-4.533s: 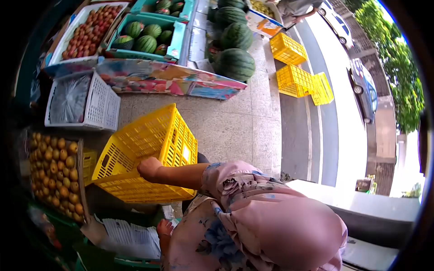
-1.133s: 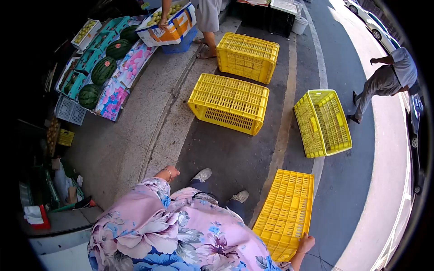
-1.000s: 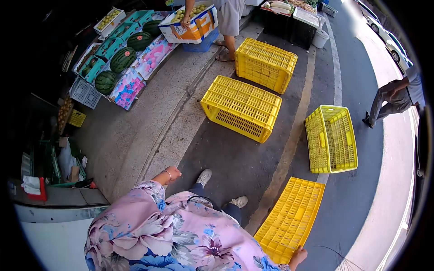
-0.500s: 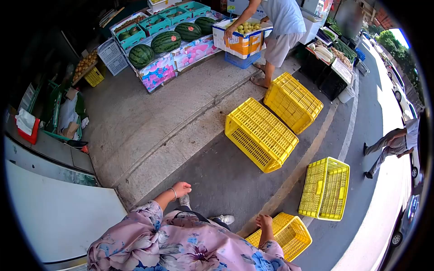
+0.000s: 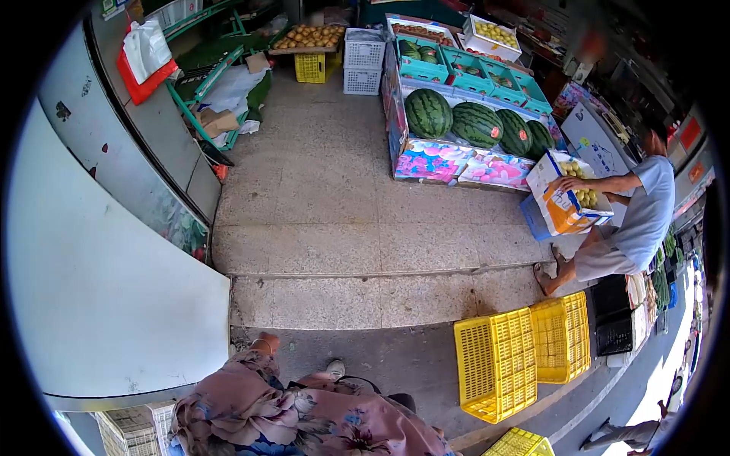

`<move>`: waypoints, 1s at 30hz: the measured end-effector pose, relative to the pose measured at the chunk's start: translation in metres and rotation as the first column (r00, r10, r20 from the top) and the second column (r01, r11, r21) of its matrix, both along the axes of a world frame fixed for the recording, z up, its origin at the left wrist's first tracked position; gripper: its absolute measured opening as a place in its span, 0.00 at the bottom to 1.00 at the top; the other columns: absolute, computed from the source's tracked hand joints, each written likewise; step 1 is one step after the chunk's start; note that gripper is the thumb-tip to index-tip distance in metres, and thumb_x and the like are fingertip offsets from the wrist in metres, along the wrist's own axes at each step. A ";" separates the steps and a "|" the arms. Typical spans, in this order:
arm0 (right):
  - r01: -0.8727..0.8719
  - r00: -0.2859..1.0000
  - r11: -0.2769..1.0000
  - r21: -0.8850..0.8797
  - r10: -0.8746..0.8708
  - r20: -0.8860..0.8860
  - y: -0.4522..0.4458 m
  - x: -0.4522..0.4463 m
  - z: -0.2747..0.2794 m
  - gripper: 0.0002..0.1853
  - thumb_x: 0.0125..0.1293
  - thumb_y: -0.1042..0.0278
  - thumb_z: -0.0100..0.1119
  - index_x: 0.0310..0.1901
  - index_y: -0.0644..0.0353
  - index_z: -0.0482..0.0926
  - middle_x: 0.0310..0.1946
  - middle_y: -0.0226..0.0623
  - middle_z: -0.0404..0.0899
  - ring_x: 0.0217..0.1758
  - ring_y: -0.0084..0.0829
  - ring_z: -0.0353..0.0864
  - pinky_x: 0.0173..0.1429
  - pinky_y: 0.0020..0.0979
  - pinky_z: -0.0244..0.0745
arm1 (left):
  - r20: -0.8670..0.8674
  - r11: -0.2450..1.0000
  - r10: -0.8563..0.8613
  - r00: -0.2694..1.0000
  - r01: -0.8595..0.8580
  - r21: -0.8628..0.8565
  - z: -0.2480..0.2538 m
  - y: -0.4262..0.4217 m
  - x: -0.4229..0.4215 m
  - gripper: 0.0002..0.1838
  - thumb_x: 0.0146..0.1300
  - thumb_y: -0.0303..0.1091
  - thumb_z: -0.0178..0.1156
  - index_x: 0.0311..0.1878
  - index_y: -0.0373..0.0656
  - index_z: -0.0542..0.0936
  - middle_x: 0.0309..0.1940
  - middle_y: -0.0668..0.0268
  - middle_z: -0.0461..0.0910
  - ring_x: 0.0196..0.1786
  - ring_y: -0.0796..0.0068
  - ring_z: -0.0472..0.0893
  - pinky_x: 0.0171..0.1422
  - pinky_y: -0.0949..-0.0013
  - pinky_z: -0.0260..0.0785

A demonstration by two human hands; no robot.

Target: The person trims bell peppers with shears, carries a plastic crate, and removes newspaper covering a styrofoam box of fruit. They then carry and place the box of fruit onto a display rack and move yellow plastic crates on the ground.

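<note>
My left hand (image 5: 266, 343) hangs beside the floral sleeve, near the corner of the white panel (image 5: 129, 266). It touches no object that I can see, and its fingers are too small and foreshortened to make out. My right hand is out of sight; only a tiny bit of skin may show at the right edge of the shirt. Two yellow crates (image 5: 496, 365) (image 5: 563, 338) stand side by side on the road surface to the right. Part of another yellow crate (image 5: 521, 443) shows at the bottom edge.
Ahead, a stone step (image 5: 372, 275) leads to a tiled floor (image 5: 304, 182). Large watermelons (image 5: 475, 124) lie on the display. A person (image 5: 646, 201) bends over a box of fruit (image 5: 570, 194). Green racks (image 5: 217, 91) stand at the left, and another person's legs (image 5: 623, 433) show lower right.
The view has swung left toward the shop, so crates and display sit differently in it. My right hand, earlier on a yellow crate and then lifted beside it, has left the view.
</note>
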State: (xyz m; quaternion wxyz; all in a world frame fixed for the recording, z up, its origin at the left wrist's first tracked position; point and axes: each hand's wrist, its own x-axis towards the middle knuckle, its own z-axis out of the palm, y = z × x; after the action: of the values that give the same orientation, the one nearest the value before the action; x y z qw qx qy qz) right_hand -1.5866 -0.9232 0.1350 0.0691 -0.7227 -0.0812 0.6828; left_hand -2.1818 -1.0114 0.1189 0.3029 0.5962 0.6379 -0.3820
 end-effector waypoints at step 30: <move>-0.713 0.501 0.312 0.628 0.853 0.145 0.623 -0.612 0.174 0.10 0.51 0.62 0.52 0.32 0.58 0.74 0.23 0.31 0.75 0.26 0.24 0.75 0.25 0.28 0.71 | 0.239 -0.654 0.511 -0.826 -0.554 -0.516 0.150 0.198 -0.133 0.17 0.56 0.38 0.43 0.13 0.52 0.56 0.09 0.75 0.53 0.12 0.79 0.55 0.16 0.71 0.52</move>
State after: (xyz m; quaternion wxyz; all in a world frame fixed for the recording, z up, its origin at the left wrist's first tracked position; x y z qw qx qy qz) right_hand -2.1991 -0.2998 0.3091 -0.0333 -0.4445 -0.6329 0.6330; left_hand -2.3151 -0.8133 0.2685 0.6025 -0.2810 0.6530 0.3627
